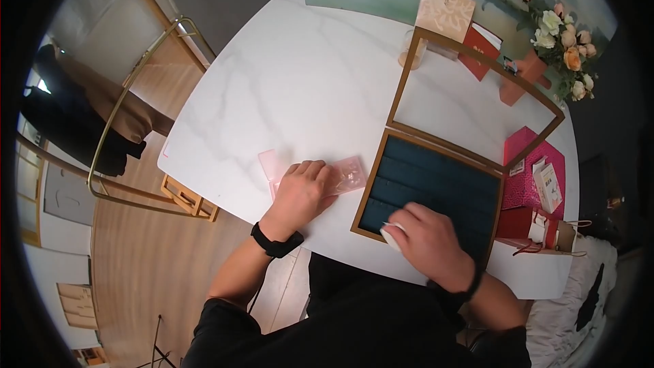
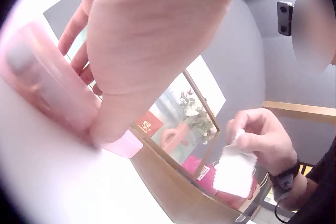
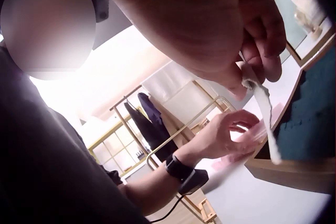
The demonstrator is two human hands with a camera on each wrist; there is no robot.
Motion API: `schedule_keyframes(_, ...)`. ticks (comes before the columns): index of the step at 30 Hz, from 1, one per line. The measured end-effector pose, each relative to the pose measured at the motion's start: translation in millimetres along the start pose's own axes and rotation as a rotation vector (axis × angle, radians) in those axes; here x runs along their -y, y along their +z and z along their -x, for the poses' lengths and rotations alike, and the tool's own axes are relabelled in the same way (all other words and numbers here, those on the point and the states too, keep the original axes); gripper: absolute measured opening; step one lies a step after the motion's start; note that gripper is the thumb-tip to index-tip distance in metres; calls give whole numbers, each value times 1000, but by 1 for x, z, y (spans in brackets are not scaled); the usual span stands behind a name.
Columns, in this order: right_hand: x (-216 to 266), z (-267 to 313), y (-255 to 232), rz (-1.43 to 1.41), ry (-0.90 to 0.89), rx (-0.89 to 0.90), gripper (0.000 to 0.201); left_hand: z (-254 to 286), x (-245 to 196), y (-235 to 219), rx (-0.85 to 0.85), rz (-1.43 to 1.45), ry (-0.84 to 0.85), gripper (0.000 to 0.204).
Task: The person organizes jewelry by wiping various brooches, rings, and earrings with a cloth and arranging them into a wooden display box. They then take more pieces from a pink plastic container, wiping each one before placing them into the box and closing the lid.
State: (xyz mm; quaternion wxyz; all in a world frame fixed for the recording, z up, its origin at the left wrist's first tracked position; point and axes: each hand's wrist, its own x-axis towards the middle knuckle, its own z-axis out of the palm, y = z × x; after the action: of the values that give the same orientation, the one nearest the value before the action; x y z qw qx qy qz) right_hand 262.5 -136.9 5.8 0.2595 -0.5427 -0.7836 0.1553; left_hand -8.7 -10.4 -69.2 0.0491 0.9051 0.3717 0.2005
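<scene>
My left hand [image 1: 300, 194] lies over a pink see-through plastic case [image 1: 352, 174] on the white table, thumb along one side and fingers across the other. Small shiny pieces show inside the case's uncovered end. My right hand [image 1: 430, 240] pinches a small white cloth [image 2: 235, 174] with zigzag edges, which hangs down from thumb and fingertips. That hand is over the near edge of a wooden jewelry box [image 1: 436, 177] lined in dark teal rows. The box's framed clear lid [image 1: 403, 80] stands raised at the back.
On the right of the white table [image 1: 293, 75] are a magenta box [image 1: 521, 140], a small white carton [image 1: 547, 185] and a red gift bag [image 1: 521, 221]. Behind the lid stand a patterned cream box [image 1: 444, 10], a red card [image 1: 479, 51] and flowers [image 1: 569, 41] in a pink vase.
</scene>
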Motion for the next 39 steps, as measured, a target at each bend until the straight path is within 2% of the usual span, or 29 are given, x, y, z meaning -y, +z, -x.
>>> schedule_keyframes(3,-7,-34,29,53,-89,26,15,1,3,-5,42,20,-26,56)
schedule_keyframes(4,-9,-46,35,64,-123,-17,16,3,4,-7,74,43,-37,55)
schedule_keyframes(6,-18,-66,49,72,-158,-53,16,7,3,-10,52,64,-36,56)
schedule_keyframes(8,-30,-84,67,60,-314,-104,15,11,4,-13,27,80,-32,57)
schedule_keyframes(9,-34,-90,74,52,-330,-33,15,14,4,-12,2,74,-35,60)
schedule_keyframes(10,-35,-94,81,56,-334,-32,15,16,4,-12,-25,67,-37,62)
schedule_keyframes(12,-34,-104,92,26,-213,159,15,20,6,-17,-23,78,-46,65)
schedule_keyframes(14,-30,-112,97,9,-240,137,14,22,8,-17,-35,92,-45,68)
schedule_keyframes(16,-28,-116,108,142,-193,231,12,24,10,-15,-4,176,-99,72)
schedule_keyframes(19,-25,-116,115,244,-258,246,27,27,13,-7,-7,252,-139,78)
schedule_keyframes(20,-21,-116,112,248,-305,239,36,27,14,-6,-13,250,-136,78)
schedule_keyframes(21,-18,-116,107,259,-328,264,56,27,14,-7,-1,249,-130,80)
schedule_keyframes(24,-20,-119,102,392,-414,314,65,27,15,-5,3,256,-118,84)
schedule_keyframes(28,-20,-124,111,410,-409,361,65,26,15,-2,20,277,-134,85)
schedule_keyframes(33,-12,-129,113,347,-362,397,56,24,15,1,14,267,-128,83)
schedule_keyframes(36,-8,-125,128,410,-346,369,54,23,15,0,24,238,-119,80)
schedule_keyframes(39,-2,-121,135,423,-359,337,41,24,16,2,25,215,-96,76)
